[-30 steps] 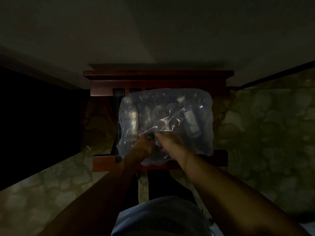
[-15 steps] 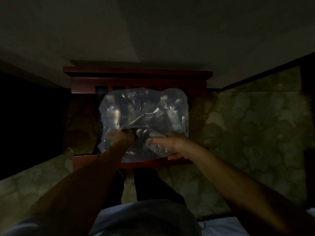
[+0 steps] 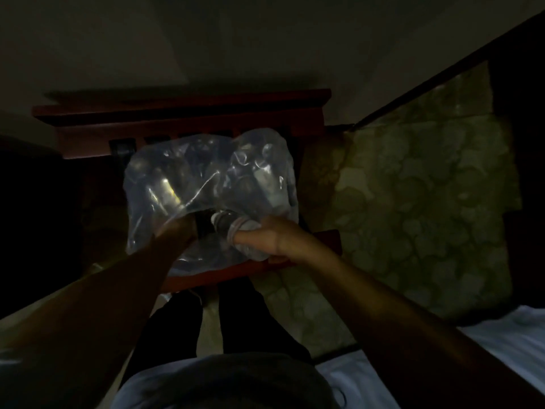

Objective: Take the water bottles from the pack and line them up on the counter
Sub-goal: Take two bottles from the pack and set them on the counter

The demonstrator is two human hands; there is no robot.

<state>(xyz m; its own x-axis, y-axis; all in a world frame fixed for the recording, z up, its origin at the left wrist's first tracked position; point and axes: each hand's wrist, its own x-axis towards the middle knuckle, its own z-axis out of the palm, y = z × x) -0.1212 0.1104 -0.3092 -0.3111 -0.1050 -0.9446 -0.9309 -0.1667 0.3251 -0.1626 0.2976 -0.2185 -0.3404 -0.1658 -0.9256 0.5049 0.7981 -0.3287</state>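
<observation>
Centre frame: pack [image 3: 206, 184] on dark wood stand [image 3: 182, 113] | left hand [image 3: 177, 230] inside wrap, grip unclear | right hand [image 3: 265, 240] clasps bottle [image 3: 236, 231] at opening

Pack [image 3: 206, 184] on wooden table [image 3: 324, 240], left hand [image 3: 177, 231] inside it, right hand [image 3: 265, 240] at its near edge

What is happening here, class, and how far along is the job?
A person is working at a plastic-wrapped pack of water bottles that sits on a dark red wooden stand. The right hand pulls back the torn wrap at the near edge, where a bottle top shows through the opening. The left hand is at the same opening; its grip is too dark to judge. No bottle is out yet.
</observation>
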